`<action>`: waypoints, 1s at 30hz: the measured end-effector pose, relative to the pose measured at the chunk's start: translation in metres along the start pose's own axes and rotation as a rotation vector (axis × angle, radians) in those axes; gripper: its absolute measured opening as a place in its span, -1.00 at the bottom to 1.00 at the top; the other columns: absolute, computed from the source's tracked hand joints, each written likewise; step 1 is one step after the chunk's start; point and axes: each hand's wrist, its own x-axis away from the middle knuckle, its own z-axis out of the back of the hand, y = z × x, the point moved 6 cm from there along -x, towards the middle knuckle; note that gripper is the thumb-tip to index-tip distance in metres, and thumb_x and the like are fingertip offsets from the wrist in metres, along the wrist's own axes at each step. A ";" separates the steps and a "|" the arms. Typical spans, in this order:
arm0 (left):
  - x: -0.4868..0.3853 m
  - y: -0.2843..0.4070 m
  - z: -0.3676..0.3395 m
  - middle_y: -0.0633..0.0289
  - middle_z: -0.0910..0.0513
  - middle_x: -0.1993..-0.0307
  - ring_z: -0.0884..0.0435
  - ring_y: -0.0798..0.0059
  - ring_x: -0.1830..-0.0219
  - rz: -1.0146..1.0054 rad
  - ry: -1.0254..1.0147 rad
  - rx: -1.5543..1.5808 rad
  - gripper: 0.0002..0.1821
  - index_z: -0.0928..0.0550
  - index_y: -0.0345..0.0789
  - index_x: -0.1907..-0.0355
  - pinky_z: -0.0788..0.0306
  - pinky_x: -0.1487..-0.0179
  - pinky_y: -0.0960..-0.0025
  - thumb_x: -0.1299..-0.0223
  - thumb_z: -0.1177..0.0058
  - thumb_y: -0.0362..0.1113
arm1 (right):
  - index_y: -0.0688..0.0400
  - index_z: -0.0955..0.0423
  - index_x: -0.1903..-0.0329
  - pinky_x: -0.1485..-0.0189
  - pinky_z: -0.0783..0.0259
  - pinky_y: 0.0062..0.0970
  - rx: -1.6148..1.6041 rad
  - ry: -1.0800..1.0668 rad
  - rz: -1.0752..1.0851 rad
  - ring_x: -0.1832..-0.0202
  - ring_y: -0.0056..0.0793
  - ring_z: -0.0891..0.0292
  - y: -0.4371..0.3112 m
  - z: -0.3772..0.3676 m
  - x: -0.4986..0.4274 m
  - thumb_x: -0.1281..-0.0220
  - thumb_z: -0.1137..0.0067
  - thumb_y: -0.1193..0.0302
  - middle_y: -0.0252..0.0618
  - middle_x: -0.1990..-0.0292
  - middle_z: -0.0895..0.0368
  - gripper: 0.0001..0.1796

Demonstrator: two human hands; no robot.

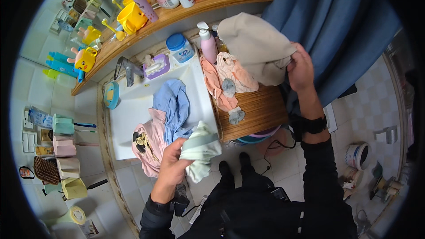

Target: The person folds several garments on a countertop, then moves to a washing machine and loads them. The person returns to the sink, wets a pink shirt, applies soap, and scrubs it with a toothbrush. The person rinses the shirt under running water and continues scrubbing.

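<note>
My left hand grips a bunched pale green and white striped cloth over the front edge of the white sink. In my right hand a beige garment is held up by its edge over the wooden counter. A blue garment lies crumpled in the sink. Beside it a pink garment with a dark and gold print hangs over the front rim. Peach-coloured clothes and small grey socks lie on the counter, partly behind the beige garment.
A metal faucet, a purple soap dish, a blue-lidded tub and a pink pump bottle line the back. Above runs a wooden shelf with yellow cups and bottles. A blue curtain hangs at right.
</note>
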 end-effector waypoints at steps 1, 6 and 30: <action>-0.009 0.002 -0.009 0.33 -0.61 0.24 -0.54 0.66 0.21 -0.007 -0.025 0.027 -0.67 -0.54 -0.38 0.12 -0.40 0.10 0.54 0.02 -0.05 -0.63 | 0.29 -0.48 0.06 0.05 -0.36 -0.64 0.099 0.063 -0.054 0.19 -0.63 -0.46 0.010 0.004 0.002 -0.27 0.25 0.53 -0.26 0.21 -0.58 -0.69; -0.081 0.028 -0.043 0.26 -0.62 0.18 -0.58 0.57 0.13 -0.242 0.011 0.111 -0.61 -0.51 -0.40 0.02 -0.44 0.02 0.50 -0.01 -0.05 -0.60 | 0.22 -0.47 0.03 -0.03 -0.36 -0.49 0.734 -0.138 -0.058 0.11 -0.42 -0.48 0.080 0.000 0.004 -0.35 0.19 0.43 -0.23 0.19 -0.57 -0.72; 0.098 -0.061 0.234 0.04 -0.56 0.16 -0.58 0.41 0.27 -0.019 1.022 -0.784 -0.51 -0.54 -0.49 0.06 -0.48 0.19 0.34 -0.04 -0.30 -0.20 | 0.26 -0.34 -0.11 -0.24 -0.17 0.03 1.410 -0.556 0.359 -0.24 0.12 -0.17 0.184 -0.057 0.058 0.02 -0.26 0.36 0.12 -0.23 -0.21 -0.42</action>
